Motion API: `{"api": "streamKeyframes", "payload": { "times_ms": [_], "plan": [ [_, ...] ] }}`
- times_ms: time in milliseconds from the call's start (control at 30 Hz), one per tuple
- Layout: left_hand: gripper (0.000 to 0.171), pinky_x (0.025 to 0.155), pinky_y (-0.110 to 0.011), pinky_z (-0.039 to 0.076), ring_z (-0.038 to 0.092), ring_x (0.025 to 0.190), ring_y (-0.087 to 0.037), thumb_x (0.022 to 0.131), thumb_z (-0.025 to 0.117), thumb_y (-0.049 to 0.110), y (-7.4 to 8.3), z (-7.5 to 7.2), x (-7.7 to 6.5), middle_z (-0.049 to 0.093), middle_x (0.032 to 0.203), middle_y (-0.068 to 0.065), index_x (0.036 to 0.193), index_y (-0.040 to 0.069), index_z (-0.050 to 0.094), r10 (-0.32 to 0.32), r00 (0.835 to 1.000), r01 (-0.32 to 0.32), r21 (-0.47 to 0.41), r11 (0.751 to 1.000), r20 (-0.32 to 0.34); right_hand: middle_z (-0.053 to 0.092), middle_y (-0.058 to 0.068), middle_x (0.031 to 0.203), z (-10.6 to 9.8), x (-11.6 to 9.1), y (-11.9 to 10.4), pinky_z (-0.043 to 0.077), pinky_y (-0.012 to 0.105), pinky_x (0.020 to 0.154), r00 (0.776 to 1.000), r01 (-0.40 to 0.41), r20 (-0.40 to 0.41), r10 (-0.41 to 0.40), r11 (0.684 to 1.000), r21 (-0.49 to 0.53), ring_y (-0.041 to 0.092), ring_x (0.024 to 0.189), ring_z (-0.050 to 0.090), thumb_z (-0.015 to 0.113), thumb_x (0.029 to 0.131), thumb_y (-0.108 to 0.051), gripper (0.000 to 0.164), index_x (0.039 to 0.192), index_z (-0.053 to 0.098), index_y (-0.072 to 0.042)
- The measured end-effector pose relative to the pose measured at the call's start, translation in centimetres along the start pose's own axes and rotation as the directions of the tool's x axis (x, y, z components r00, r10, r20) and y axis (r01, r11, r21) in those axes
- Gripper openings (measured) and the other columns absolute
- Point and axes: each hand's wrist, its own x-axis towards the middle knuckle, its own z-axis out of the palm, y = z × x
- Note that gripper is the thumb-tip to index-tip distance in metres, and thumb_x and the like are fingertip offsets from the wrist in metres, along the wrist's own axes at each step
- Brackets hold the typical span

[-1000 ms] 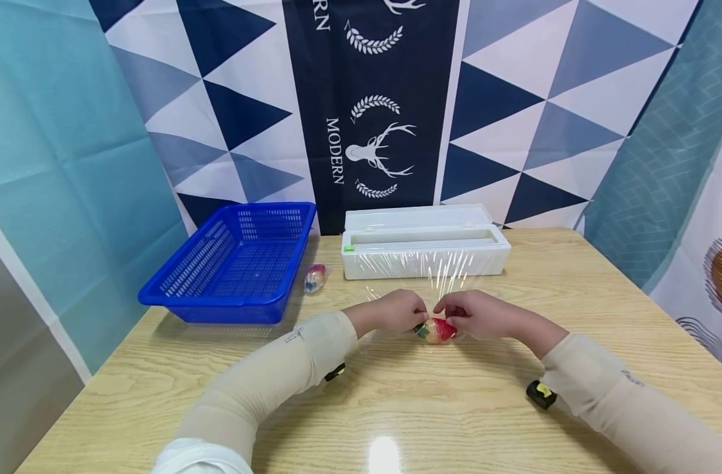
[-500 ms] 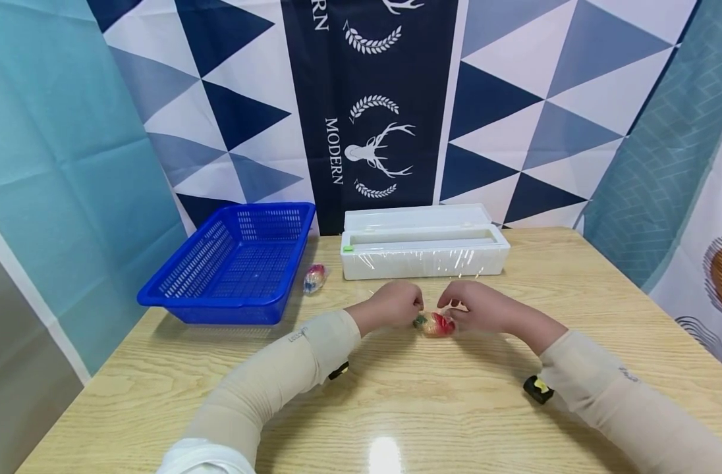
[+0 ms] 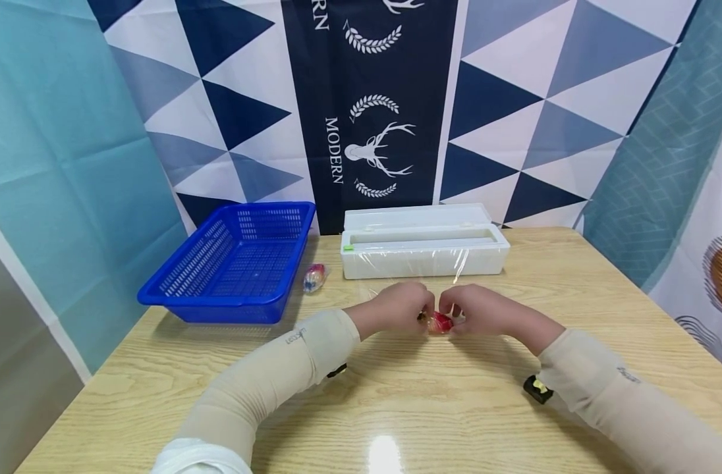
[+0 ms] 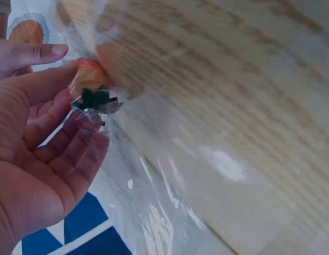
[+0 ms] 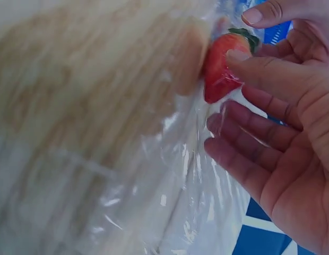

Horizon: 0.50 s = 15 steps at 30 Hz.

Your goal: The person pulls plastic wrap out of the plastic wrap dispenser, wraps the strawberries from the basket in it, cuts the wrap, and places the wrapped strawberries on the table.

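A strawberry point(image 3: 440, 323) with a green leafy top point(image 4: 94, 98) lies under clear plastic film point(image 5: 175, 212), low over the table. My left hand point(image 3: 404, 308) holds it at the leafy end, fingers bent around the film there. From the other side my right hand point(image 3: 481, 309) pinches it, its thumb lying on the red skin in the right wrist view; the other fingers are loosely bent beside the film. Both hands' fingertips are close together. The film runs from the strawberry back to a white dispenser box point(image 3: 420, 263) with its lid up.
A blue plastic basket point(image 3: 209, 301) stands at the back left. Beside it, on the wooden table point(image 3: 456, 408), lies a film-wrapped red and yellowish piece point(image 3: 315, 278). Patterned cloth point(image 3: 369, 151) hangs behind the table.
My left hand has moved a little right, toward my right hand, and now covers more of the strawberry's leafy end. The strawberry has shifted slightly toward the box. The film's shiny streaks have changed.
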Motion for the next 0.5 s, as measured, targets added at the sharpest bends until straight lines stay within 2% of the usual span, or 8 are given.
{"api": "streamKeyframes", "payload": {
  "times_ms": [167, 300, 500],
  "plan": [
    [0.022, 0.061, -0.018, 0.041, 0.050, 0.071, -0.007, 0.073, 0.081, 0.015, -0.3, 0.6, 0.3, 0.054, 0.073, 0.009, 0.085, 0.013, 0.063, 0.018, 1.000, -0.018, 0.006, 1.000, -0.014, 0.058, -0.006, 0.078, 0.5, 0.5, 0.0, 0.048, 0.029, 0.063, 1.000, -0.001, -0.011, 0.001, 1.000, -0.014, 0.013, 0.069, 0.055, 0.078, 0.068, 0.000, 0.027, 0.083, 0.060, -0.011],
    [0.020, 0.064, -0.017, 0.041, 0.051, 0.072, -0.006, 0.076, 0.079, 0.014, -0.6, 0.4, 0.6, 0.057, 0.076, 0.008, 0.090, 0.011, 0.066, 0.017, 1.000, -0.017, -0.010, 1.000, 0.002, 0.059, -0.006, 0.076, 0.4, 0.7, 0.2, 0.046, 0.026, 0.058, 1.000, 0.000, -0.006, 0.000, 1.000, -0.009, 0.009, 0.065, 0.052, 0.075, 0.071, 0.002, 0.023, 0.083, 0.061, -0.011],
    [0.012, 0.067, -0.017, 0.043, 0.054, 0.073, -0.007, 0.083, 0.077, 0.017, -1.5, 0.0, 1.3, 0.062, 0.078, 0.007, 0.090, 0.011, 0.069, -0.031, 0.998, 0.038, -0.141, 0.989, 0.055, 0.063, -0.007, 0.080, -0.1, 0.9, 1.0, 0.049, 0.027, 0.065, 1.000, 0.014, 0.016, -0.014, 1.000, 0.025, 0.007, 0.070, 0.055, 0.072, 0.080, 0.000, 0.012, 0.088, 0.068, -0.009]
  ]
}}
